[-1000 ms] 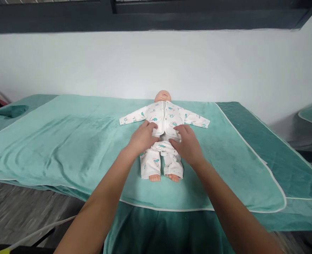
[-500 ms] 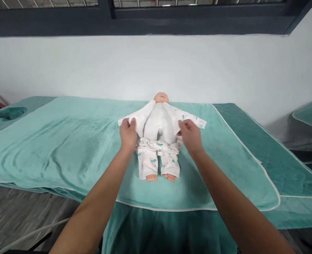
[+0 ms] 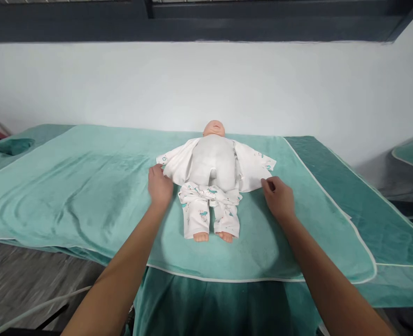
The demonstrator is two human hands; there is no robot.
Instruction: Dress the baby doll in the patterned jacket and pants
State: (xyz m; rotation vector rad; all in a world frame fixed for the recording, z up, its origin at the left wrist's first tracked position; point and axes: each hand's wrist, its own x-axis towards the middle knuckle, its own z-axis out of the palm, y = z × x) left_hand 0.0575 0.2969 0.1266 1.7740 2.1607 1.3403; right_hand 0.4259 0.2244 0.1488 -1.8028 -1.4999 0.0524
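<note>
A baby doll [image 3: 213, 158] lies on its back, its head toward the wall and its feet toward me. Its white printed shirt [image 3: 252, 163] is spread wide, baring the pale torso. My left hand [image 3: 160, 185] is closed at the lower corner of the shirt's left panel. At the lower corner of the right panel, my right hand [image 3: 278, 196] pinches the cloth between thumb and finger. White printed pants [image 3: 210, 210] are bunched round the doll's upper legs, and both bare feet stick out below the cuffs.
A light green blanket [image 3: 87, 186] lies under the doll, over a darker green cover [image 3: 353, 200]. A white wall [image 3: 206, 84] rises behind, below a dark window frame [image 3: 262, 23]. At the front left, a pale tube or bar [image 3: 41, 305] crosses above the floor.
Both hands have moved outward, drawing the shirt's front panels away from the torso. More of the doll's torso shows now. The pants look unchanged.
</note>
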